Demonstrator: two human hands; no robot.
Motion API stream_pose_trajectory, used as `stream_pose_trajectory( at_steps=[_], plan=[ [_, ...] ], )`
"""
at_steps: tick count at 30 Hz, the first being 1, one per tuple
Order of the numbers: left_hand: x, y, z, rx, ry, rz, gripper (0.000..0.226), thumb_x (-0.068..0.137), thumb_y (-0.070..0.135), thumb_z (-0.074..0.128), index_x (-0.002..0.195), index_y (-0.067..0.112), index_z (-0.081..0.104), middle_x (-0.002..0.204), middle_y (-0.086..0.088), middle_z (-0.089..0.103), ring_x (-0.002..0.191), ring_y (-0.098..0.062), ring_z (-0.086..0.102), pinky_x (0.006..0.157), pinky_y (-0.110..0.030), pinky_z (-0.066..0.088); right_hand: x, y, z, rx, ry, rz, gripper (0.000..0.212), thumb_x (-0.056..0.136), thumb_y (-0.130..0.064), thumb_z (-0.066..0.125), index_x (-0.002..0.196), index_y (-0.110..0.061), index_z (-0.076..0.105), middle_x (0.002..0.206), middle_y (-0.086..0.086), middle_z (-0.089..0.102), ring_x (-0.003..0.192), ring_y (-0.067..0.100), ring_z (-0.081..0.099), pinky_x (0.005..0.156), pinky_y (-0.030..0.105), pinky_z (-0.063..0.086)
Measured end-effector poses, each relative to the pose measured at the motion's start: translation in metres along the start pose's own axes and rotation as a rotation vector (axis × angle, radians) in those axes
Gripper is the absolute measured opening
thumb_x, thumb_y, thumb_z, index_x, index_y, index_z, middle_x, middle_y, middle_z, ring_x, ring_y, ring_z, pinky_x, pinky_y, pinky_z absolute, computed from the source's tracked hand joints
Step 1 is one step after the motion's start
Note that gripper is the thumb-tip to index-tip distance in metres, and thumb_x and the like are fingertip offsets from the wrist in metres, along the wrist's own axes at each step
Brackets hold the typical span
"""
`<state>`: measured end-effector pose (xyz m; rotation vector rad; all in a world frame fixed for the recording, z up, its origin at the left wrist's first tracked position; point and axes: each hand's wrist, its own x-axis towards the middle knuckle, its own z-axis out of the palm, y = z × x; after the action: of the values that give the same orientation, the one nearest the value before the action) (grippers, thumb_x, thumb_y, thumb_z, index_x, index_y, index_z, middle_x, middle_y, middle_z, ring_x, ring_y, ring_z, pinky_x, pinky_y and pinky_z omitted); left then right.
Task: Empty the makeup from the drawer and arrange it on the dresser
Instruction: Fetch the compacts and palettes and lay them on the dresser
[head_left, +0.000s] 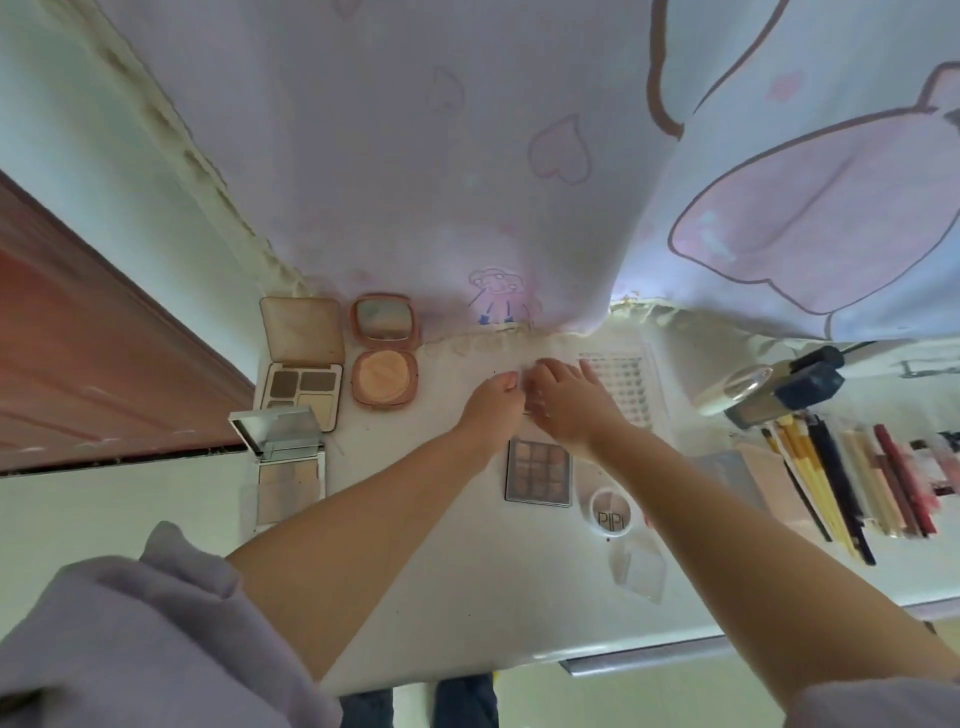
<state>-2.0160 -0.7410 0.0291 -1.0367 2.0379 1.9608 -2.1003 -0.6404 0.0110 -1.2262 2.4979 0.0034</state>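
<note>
Here, both your hands meet near the middle of the white dresser top (457, 582), close to its back edge. Your left hand (493, 402) has its fingers curled inward; your right hand (563, 400) is spread over a small, pale item between them. Whether either hand actually grips it, I cannot tell; the item is too blurred to name.

Set it down flat, in line with what is already arranged. At nine o'clock from your hands lie a round peach powder compact (384, 376) and an open brown eyeshadow palette (301, 389). Just at three o'clock sits a clear tray of false lashes (623, 387); keep clear of it. At six o'clock rests a square eyeshadow palette (538, 471). The drawer is not visible.
</note>
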Motion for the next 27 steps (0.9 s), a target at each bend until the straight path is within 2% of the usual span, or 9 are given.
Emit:
stream_pose_trajectory(
  at_steps=[3,6,8,11,14,19,22,25,27],
  plan=[
    [0.008,0.002,-0.003,-0.054,-0.012,-0.064,0.022,0.092,0.005,0.034,0.074,0.013,0.044,0.075,-0.006,0.04,0.07,-0.017,0.035,0.068,-0.029,0.031,0.0,-0.001,-0.003,-0.016,0.023,-0.035,0.041,0.09,-0.029,0.053,0.127,-0.011,0.045,0.137,0.009,0.042,0.128,0.03,0.038,0.114,0.04,0.014],
    [0.0,0.003,-0.016,-0.265,0.018,-0.168,0.018,0.095,0.01,0.039,0.083,0.009,0.053,0.083,-0.012,0.051,0.076,-0.021,0.047,0.074,-0.031,0.04,-0.016,-0.009,-0.014,0.207,0.076,-0.083,0.038,0.084,-0.026,0.06,0.118,-0.012,0.049,0.125,0.006,0.049,0.115,0.026,0.043,0.094,0.031,0.034],
    [-0.014,0.004,-0.031,-0.474,-0.132,-0.251,0.028,0.1,0.024,0.038,0.098,0.007,0.06,0.091,-0.012,0.062,0.081,-0.022,0.059,0.08,-0.031,0.05,-0.031,-0.022,-0.025,0.419,0.148,-0.096,0.036,0.081,-0.025,0.065,0.112,-0.014,0.052,0.117,0.001,0.052,0.107,0.019,0.045,0.082,0.025,0.036],
    [-0.037,0.001,-0.047,-0.664,-0.409,-0.305,0.052,0.098,0.047,0.033,0.12,0.007,0.056,0.098,-0.013,0.066,0.086,-0.024,0.066,0.088,-0.04,0.053,-0.049,-0.043,-0.037,0.546,0.234,-0.113,0.038,0.079,-0.025,0.066,0.114,-0.018,0.053,0.113,-0.006,0.053,0.104,0.009,0.045,0.079,0.013,0.032],
    [-0.055,-0.001,-0.052,-0.736,-0.423,-0.265,0.058,0.098,0.052,0.025,0.122,0.009,0.055,0.1,-0.012,0.064,0.078,-0.019,0.067,0.075,-0.035,0.057,-0.062,-0.058,-0.049,0.578,0.266,-0.126,0.039,0.078,-0.027,0.069,0.114,-0.021,0.055,0.109,-0.009,0.056,0.101,0.005,0.047,0.078,0.003,0.032],
    [-0.084,-0.008,-0.062,-0.882,-0.435,-0.245,0.053,0.098,0.05,0.027,0.109,0.011,0.061,0.094,-0.009,0.065,0.072,-0.019,0.065,0.066,-0.033,0.056,-0.072,-0.074,-0.065,0.573,0.229,-0.198,0.027,0.08,-0.02,0.07,0.106,-0.016,0.061,0.1,-0.002,0.064,0.093,0.011,0.057,0.085,0.016,0.044],
    [-0.099,-0.018,-0.067,-0.965,-0.433,-0.273,0.054,0.098,0.049,0.027,0.107,0.007,0.061,0.086,-0.014,0.067,0.069,-0.024,0.065,0.065,-0.032,0.056,-0.072,-0.075,-0.075,0.763,0.229,-0.136,0.014,0.085,-0.013,0.066,0.098,-0.014,0.062,0.091,-0.005,0.068,0.083,-0.002,0.063,0.084,0.021,0.052],
    [-0.106,-0.017,-0.071,-1.06,-0.398,-0.231,0.051,0.098,0.049,0.032,0.108,0.008,0.06,0.085,-0.01,0.067,0.067,-0.02,0.063,0.067,-0.032,0.056,-0.072,-0.086,-0.069,0.624,0.099,-0.208,0.045,0.082,-0.029,0.071,0.119,-0.013,0.052,0.11,-0.008,0.058,0.098,0.001,0.057,0.093,0.018,0.047],
    [-0.107,-0.014,-0.074,-1.074,-0.351,-0.215,0.051,0.097,0.051,0.035,0.106,0.008,0.06,0.086,-0.009,0.065,0.067,-0.018,0.062,0.065,-0.031,0.056,-0.072,-0.095,-0.065,0.666,0.116,-0.215,0.059,0.08,-0.035,0.071,0.129,-0.014,0.044,0.124,-0.007,0.05,0.113,0.004,0.049,0.098,0.019,0.039]
  ],
)
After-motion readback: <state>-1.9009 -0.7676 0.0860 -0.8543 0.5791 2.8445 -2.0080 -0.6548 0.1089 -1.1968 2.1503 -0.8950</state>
